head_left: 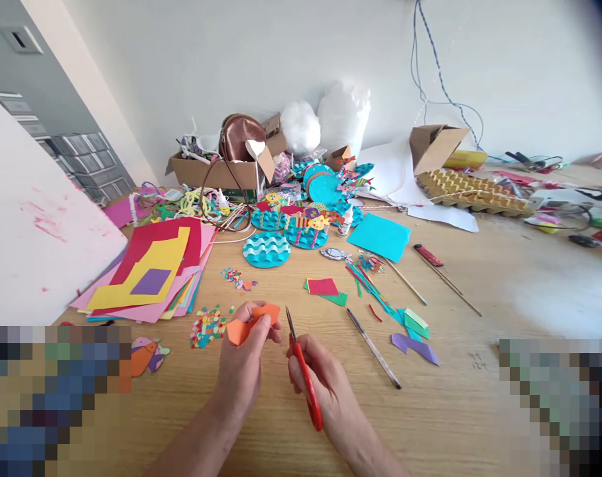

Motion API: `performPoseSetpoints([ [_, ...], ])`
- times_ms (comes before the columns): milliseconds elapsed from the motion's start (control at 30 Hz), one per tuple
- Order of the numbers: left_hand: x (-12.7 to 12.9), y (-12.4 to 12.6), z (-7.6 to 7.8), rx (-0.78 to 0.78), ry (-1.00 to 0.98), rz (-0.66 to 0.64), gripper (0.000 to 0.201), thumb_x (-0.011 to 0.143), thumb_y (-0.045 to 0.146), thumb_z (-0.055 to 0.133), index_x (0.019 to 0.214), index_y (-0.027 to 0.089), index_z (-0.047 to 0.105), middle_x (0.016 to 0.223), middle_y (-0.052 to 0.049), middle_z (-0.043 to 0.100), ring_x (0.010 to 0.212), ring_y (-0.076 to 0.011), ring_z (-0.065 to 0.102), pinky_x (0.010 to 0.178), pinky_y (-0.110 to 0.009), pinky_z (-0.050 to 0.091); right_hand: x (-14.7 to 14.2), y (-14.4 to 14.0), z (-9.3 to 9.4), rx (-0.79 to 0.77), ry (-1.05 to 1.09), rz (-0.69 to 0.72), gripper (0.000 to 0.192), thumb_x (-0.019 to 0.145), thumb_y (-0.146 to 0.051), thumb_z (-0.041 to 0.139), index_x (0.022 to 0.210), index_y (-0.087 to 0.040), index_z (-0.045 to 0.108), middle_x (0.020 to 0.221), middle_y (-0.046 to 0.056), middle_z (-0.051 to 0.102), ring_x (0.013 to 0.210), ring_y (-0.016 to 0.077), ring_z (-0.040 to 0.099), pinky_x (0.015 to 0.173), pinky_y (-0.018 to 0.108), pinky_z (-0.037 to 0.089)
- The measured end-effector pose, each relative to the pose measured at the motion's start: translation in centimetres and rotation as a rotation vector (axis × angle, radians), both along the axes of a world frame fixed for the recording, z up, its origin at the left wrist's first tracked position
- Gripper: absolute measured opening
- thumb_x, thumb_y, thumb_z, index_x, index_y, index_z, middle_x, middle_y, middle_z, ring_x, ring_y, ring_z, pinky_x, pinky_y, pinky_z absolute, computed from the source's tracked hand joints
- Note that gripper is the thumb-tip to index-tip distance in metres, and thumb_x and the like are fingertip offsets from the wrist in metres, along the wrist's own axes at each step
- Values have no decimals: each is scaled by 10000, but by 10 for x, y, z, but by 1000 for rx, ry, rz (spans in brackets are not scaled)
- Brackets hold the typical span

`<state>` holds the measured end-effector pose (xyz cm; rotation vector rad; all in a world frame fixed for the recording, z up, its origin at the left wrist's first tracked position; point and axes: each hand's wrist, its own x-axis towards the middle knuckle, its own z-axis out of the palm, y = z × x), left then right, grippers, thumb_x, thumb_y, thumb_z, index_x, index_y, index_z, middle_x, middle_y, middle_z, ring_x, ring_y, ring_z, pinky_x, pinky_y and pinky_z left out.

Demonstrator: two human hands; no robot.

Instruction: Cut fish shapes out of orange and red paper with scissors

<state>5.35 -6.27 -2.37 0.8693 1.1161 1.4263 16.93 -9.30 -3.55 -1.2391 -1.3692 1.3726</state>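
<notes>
Paper and scissors held above a light wood-grained surface (445,417), seen from the head. The left hand (244,363) is clamped, thumb over fingers, on a small piece of bright orange paper (238,332) that appears bent or folded; its two ends show on either side of the thumb. The right hand (327,379) is closed around the red-handled scissors with slender dark metal blades (308,387); whether the blades meet fully cannot be told.

The governing relation is the narrow gap between blade tips and paper: the orange paper lies just left of the tips, apart from them, at about the same level in the view. The left hand holds it; the right hand stands near, across the gap.

The scissors point away from the person and slightly left, their long axis running from the lower handle loop up to the tips. The paper's long axis runs crosswise, rising from its near left end to its far right end, which is directed toward the blades and meets their line obliquely.
</notes>
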Motion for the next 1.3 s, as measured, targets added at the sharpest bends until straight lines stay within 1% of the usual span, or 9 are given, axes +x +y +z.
performPoseSetpoints([
  [67,1,0,0,0,0,-21,44,731,217,557,745,176,547,642,31,574,565,-105,504,605,-239,428,-1,-1,-1,-10,-9,7,216,811,-344,437,662,-195,392,569,-55,335,526,99,307,474,218,254],
  [200,2,-1,-1,17,-21,-44,39,741,202,554,720,170,561,626,33,567,565,-103,508,576,-227,429,0,0,5,-9,-27,21,282,828,-367,427,614,-205,341,554,-58,311,518,98,292,468,221,238],
  [533,3,-2,-7,-6,-96,-32,47,738,191,582,701,163,572,678,21,599,626,-101,546,584,-209,457,1,2,6,-7,-99,42,291,836,-385,400,614,-204,345,544,-57,324,515,100,294,470,227,243],
  [733,3,-2,-8,-15,-107,-43,48,742,191,582,705,164,571,688,25,605,640,-95,551,612,-208,464,1,2,5,-4,-97,40,282,834,-372,403,615,-203,353,538,-59,325,508,98,296,465,225,243],
  [933,2,-4,-8,-29,-108,-49,57,737,199,587,704,157,566,687,16,607,626,-100,547,596,-217,463,1,4,4,-9,-89,41,282,835,-371,399,613,-205,350,536,-60,325,505,98,296,461,225,244],
  [1300,2,-3,-13,-42,-93,-50,50,747,201,577,721,160,564,688,17,596,647,-106,550,624,-225,468,0,3,2,-21,-80,36,281,834,-357,411,608,-206,342,529,-64,318,498,93,281,450,220,235],
])
